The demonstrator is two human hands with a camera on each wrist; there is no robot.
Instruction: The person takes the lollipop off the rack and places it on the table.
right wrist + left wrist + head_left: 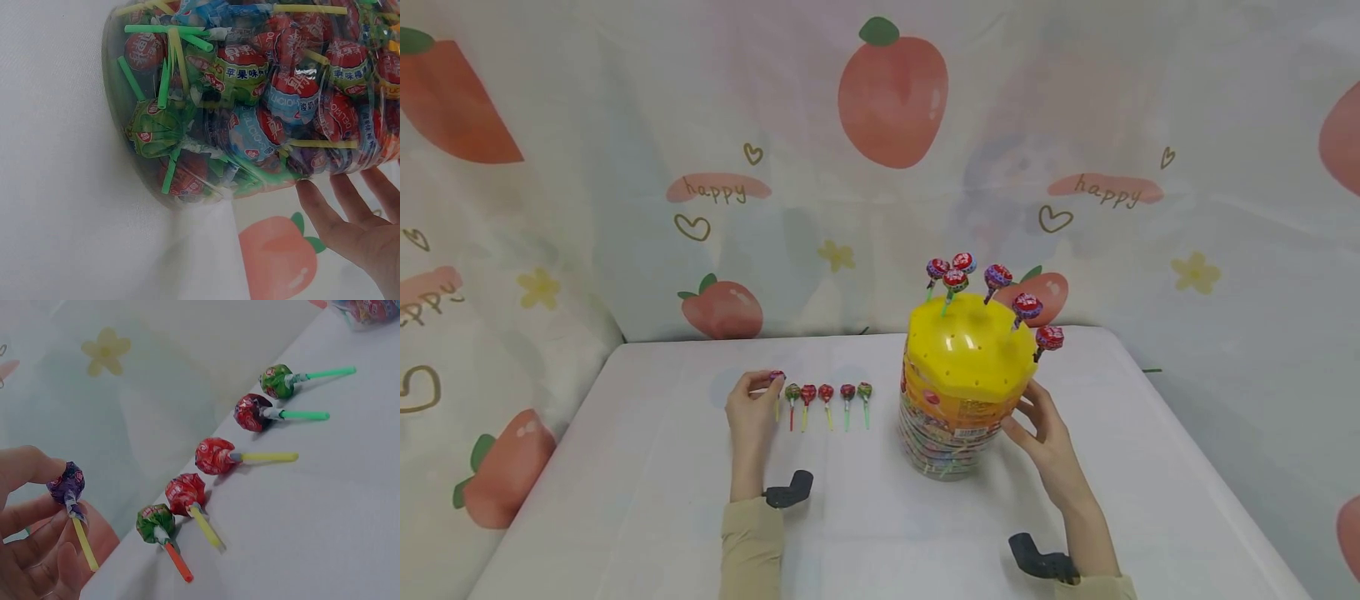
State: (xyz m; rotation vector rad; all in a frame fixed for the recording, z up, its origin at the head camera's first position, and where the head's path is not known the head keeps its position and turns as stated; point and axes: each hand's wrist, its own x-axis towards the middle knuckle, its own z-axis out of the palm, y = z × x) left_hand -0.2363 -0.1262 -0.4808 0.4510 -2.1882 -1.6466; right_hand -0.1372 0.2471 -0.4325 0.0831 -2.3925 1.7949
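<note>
My left hand (752, 417) pinches a purple-wrapped lollipop (67, 484) with a yellow stick, at the left end of a row of lollipops. Beside it lie several others on the table, among them a green-wrapped lollipop (156, 523) with a red stick and a red-wrapped lollipop (214, 456) with a yellow stick. My right hand (1047, 442) rests its fingertips against the right side of a clear plastic jar (940, 442), packed with lollipops. A yellow lid (962, 358) tops the jar, and several lollipops stand upright in it, including a purple-and-red one (997, 277).
The jar stands right of the row on a white-covered table (662, 467). Small holes show in the lid. Behind the table hangs a pale fabric backdrop (790, 100) printed with fruit and hearts. Each wrist wears a black camera mount (790, 490).
</note>
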